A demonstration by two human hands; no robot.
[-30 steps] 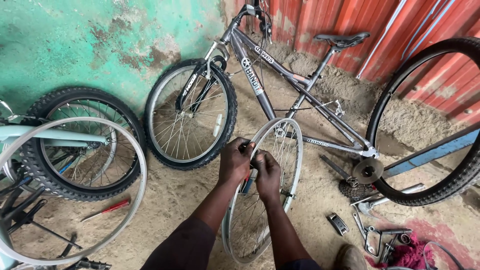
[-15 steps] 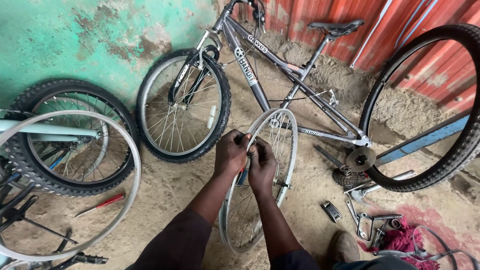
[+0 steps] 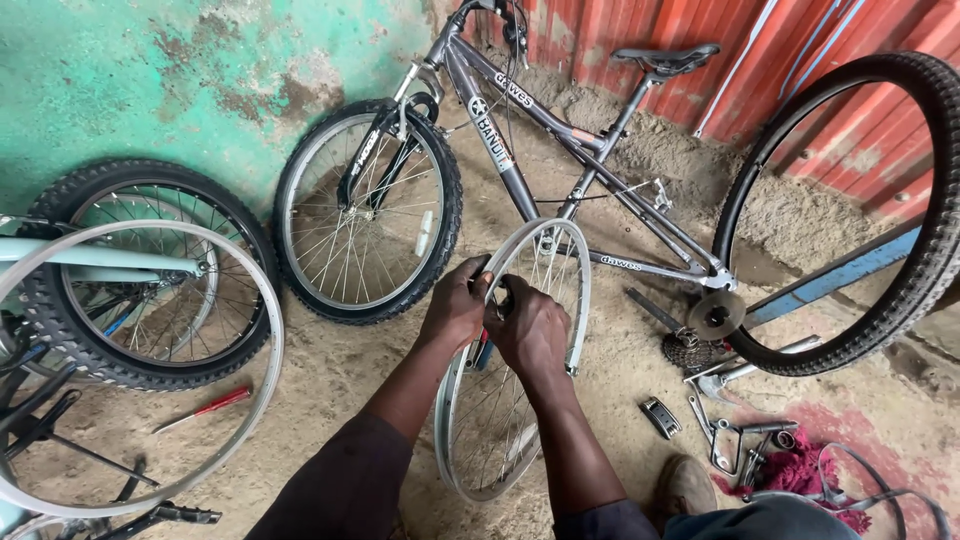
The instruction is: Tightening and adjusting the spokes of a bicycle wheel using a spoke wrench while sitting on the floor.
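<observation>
Your hands have barely shifted: your left hand [image 3: 455, 310] and right hand [image 3: 530, 335] stay closed on the bare wheel rim [image 3: 575, 300], upright at centre, bike frame [image 3: 600, 190] at twelve o'clock.

One head-worn camera looked steeply down from close above the hands [image 3: 500, 320], facing a sandy floor [image 3: 340, 370] and, farther ahead, the green wall [image 3: 150, 80] and red corrugated sheeting [image 3: 800, 50].

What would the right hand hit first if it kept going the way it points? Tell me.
The right hand points up and left, so it would first meet the left hand gripping the same bare wheel rim. Beyond that, probably the grey bicycle's front wheel; depth is unclear.
</observation>
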